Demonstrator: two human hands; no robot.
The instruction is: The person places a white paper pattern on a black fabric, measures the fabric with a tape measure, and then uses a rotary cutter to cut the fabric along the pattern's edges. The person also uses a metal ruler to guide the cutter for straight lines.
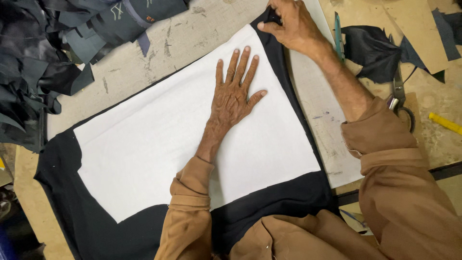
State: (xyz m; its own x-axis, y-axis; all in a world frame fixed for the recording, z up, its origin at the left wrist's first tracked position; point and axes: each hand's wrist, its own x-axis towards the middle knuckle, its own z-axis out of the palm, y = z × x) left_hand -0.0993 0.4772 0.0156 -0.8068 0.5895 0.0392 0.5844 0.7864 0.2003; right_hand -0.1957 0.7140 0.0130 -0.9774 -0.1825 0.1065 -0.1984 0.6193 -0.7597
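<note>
A large white fabric sheet (154, 139) lies flat on top of a bigger black cloth (284, 197) spread over the worktable. My left hand (233, 91) presses palm-down on the white sheet, fingers spread. My right hand (291, 24) pinches the black cloth's far corner at the top edge of the table. Both arms wear brown sleeves.
A heap of dark fabric scraps (43, 53) fills the far left. To the right lie a teal pen (338, 31), a crumpled black scrap (370, 50), scissors (399, 94), a yellow marker (445, 123) and brown card pieces (414, 24). A white board (320, 115) lies under the cloth's right edge.
</note>
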